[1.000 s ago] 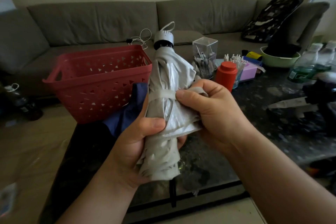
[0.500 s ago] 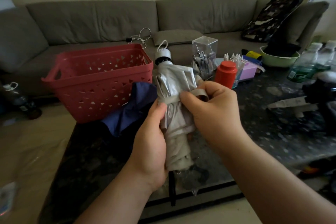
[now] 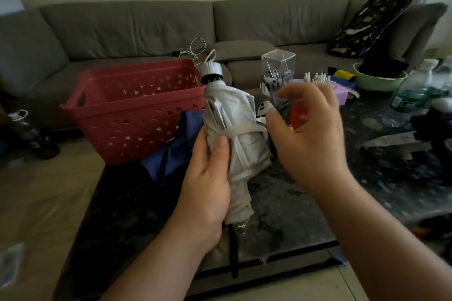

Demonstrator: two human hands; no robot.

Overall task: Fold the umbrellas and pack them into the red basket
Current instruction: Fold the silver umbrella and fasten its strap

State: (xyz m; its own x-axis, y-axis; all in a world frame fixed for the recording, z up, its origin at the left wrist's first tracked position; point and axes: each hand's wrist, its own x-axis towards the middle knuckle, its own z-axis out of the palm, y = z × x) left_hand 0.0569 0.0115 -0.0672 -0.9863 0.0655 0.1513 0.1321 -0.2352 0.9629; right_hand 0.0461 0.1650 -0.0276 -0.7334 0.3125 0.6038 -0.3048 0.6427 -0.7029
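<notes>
The umbrella (image 3: 232,134), grey and folded, stands nearly upright over the middle of the table (image 3: 305,208), its capped handle end with a white loop at the top and its lower end just above the tabletop. Half a second ago both hands were on it, the right hand pinching the strap at its waist; now the right hand has let go and drawn away to the right, and the strap (image 3: 241,131) lies wrapped round the bundle on its own. The umbrella also stands a little higher in the view than before.

The basket (image 3: 137,110), red, sits at the table's far left corner, just left of the umbrella's upper half, with nothing visible inside it. A blue umbrella (image 3: 176,149) lies crumpled on the table against the basket's near right corner, behind the grey one. The left hand (image 3: 210,176) grips the umbrella from its left side, fingers curled round behind it and the thumb pressed flat on the front, its tip touching the strap. The right hand (image 3: 310,134) hangs blurred just right of the umbrella, fingers loosely spread and holding nothing, its thumb near the strap's right end; whether it touches cannot be told.
</notes>
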